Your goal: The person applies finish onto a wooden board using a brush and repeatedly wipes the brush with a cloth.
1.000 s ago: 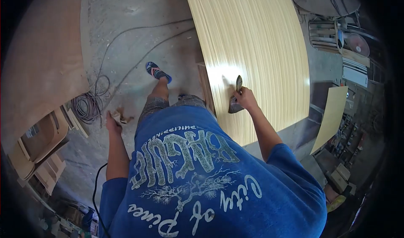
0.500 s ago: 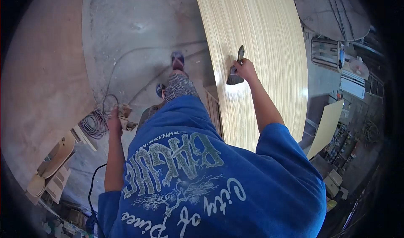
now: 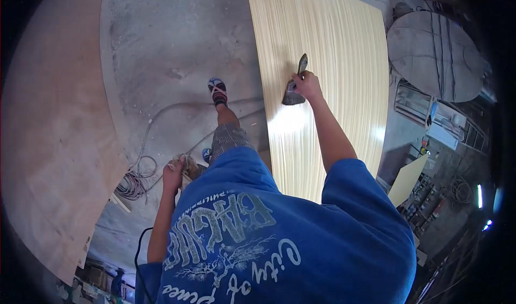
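Observation:
A wide dark-bristled brush (image 3: 293,95) rests on the long wood-grained board (image 3: 344,62), its handle pointing away from me. My right hand (image 3: 307,86) is closed round it near the base of the handle, close to the board's left side. Light glares off the surface just below the bristles. Low on my left, my left hand (image 3: 173,175) is closed on a crumpled brownish cloth (image 3: 188,167), beside my shorts and away from the board.
A large brown panel (image 3: 54,116) fills the left side. Coiled cables (image 3: 133,185) lie on the floor, with lines running toward the board. At the right are a round tabletop (image 3: 435,57), a small leaning panel (image 3: 407,180) and cluttered goods.
My body has moved forward along the board, and my feet have changed position. The brush has moved along the board with my right hand. My left hand has swung closer to my leg with the cloth.

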`<state>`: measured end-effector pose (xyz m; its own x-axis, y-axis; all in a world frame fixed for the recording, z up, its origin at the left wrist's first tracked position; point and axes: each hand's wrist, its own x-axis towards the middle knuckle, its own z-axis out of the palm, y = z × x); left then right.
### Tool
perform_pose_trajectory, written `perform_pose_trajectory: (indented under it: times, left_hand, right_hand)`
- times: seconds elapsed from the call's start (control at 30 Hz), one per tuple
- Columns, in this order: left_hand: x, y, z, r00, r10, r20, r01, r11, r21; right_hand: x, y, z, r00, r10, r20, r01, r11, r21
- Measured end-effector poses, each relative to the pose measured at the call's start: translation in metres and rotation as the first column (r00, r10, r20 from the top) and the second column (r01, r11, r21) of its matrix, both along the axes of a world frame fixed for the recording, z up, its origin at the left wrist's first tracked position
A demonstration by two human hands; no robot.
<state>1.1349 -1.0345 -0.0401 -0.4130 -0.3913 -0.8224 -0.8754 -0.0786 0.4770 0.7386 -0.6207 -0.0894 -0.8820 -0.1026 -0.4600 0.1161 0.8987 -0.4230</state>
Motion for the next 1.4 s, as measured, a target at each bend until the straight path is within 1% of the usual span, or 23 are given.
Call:
perform_pose_trajectory:
  times: [0.13,0.17,0.23,0.33,0.43,0.5,0.57,0.63,0.77,0.87,0.9,0.97,1.03,1.07,1.1,1.13,1.17,1.2,1.23,1.27,1.3,1.33,1.4]
  left_hand:
    - [-0.068,-0.002,0.011,0.998,-0.016,0.055,0.014,1.000,0.026]
    - [-0.077,-0.002,0.010,0.997,-0.047,0.069,0.046,0.999,0.018]
    - [-0.090,-0.007,0.007,0.990,-0.103,0.098,0.102,0.995,0.008]
    - [-0.111,-0.008,0.013,0.986,-0.102,0.131,0.103,0.995,-0.004]
    - [-0.105,-0.009,0.000,0.990,-0.035,0.137,0.024,0.996,0.080]
    - [-0.099,-0.009,-0.010,0.988,-0.009,0.154,-0.006,0.995,0.100]
    - [-0.108,-0.005,-0.004,0.983,0.000,0.183,-0.023,0.992,0.123]
    - [-0.113,-0.001,0.001,0.976,-0.013,0.217,-0.009,0.995,0.100]
    - [-0.130,0.007,0.011,0.978,0.027,0.207,-0.063,0.984,0.167]
    - [-0.133,0.010,0.012,0.973,0.067,0.223,-0.110,0.976,0.188]
    - [-0.133,0.011,0.010,0.965,0.106,0.241,-0.152,0.971,0.184]
    - [-0.135,0.010,0.004,0.947,0.180,0.266,-0.230,0.958,0.172]
    - [-0.155,0.006,0.007,0.841,0.469,0.270,-0.531,0.811,0.244]
    - [-0.165,0.005,0.006,0.753,0.595,0.279,-0.657,0.699,0.281]
    - [-0.163,-0.001,-0.005,0.719,0.648,0.250,-0.686,0.607,0.401]
    - [-0.175,-0.004,-0.005,0.671,0.697,0.253,-0.714,0.515,0.475]
    - [-0.193,-0.008,0.001,0.620,0.740,0.260,-0.728,0.419,0.543]
    - [-0.208,-0.013,0.005,0.567,0.777,0.273,-0.728,0.318,0.607]
    - [-0.216,-0.019,0.007,0.559,0.800,0.217,-0.674,0.285,0.682]
    - [-0.222,-0.025,0.010,0.547,0.821,0.165,-0.611,0.257,0.749]
    - [-0.227,-0.030,0.010,0.532,0.839,0.115,-0.540,0.232,0.809]
    - [-0.220,-0.046,-0.003,0.521,0.853,-0.017,-0.175,0.126,0.976]
    - [-0.235,-0.061,0.022,0.554,0.830,-0.061,-0.588,0.442,0.677]
  right_hand:
    - [-0.103,-0.047,0.011,1.000,-0.003,0.008,0.003,0.999,0.049]
    - [-0.125,-0.034,-0.007,0.786,0.590,-0.185,-0.525,0.795,0.305]
    - [-0.175,-0.060,0.001,0.935,0.352,-0.031,-0.339,0.917,0.210]
    - [-0.243,-0.088,-0.003,0.984,0.172,0.037,-0.175,0.977,0.125]
    - [-0.302,-0.102,-0.009,0.955,0.244,-0.170,-0.243,0.970,0.030]
    - [-0.337,-0.118,-0.014,0.958,0.187,-0.216,-0.203,0.978,-0.055]
    - [-0.374,-0.138,-0.015,0.994,-0.014,-0.105,-0.001,0.991,-0.136]
    - [-0.420,-0.142,-0.040,0.977,0.076,-0.198,-0.086,0.996,-0.040]
    - [-0.466,-0.179,-0.008,0.980,0.071,-0.185,-0.061,0.996,0.059]
    - [-0.490,-0.183,-0.055,0.834,-0.126,-0.537,-0.051,0.951,-0.304]
    - [-0.482,-0.186,-0.053,0.863,-0.189,-0.468,-0.073,0.871,-0.486]
    - [-0.448,-0.205,-0.025,0.912,-0.275,-0.306,-0.081,0.609,-0.789]
    - [-0.390,-0.219,0.004,0.878,-0.226,-0.421,-0.170,0.675,-0.717]
    - [-0.363,-0.219,-0.016,0.771,-0.333,-0.543,-0.159,0.725,-0.670]
    - [-0.311,-0.227,-0.012,0.845,-0.270,-0.461,-0.035,0.834,-0.551]
    - [-0.265,-0.236,-0.008,0.853,-0.162,-0.497,-0.119,0.865,-0.487]
    - [-0.212,-0.250,0.000,0.812,-0.019,-0.583,-0.299,0.844,-0.444]
    - [-0.161,-0.263,0.014,0.726,0.134,-0.674,-0.514,0.757,-0.403]
    - [-0.109,-0.274,0.026,0.703,0.222,-0.675,-0.620,0.657,-0.430]
    - [-0.062,-0.282,0.032,0.763,0.316,-0.565,-0.636,0.523,-0.567]
    - [-0.006,-0.291,0.029,0.730,0.253,-0.635,-0.649,0.547,-0.529]
    - [0.017,-0.289,0.097,0.964,0.224,0.146,0.035,0.436,-0.899]
    - [0.061,-0.264,0.111,0.847,0.416,0.331,0.092,0.497,-0.863]
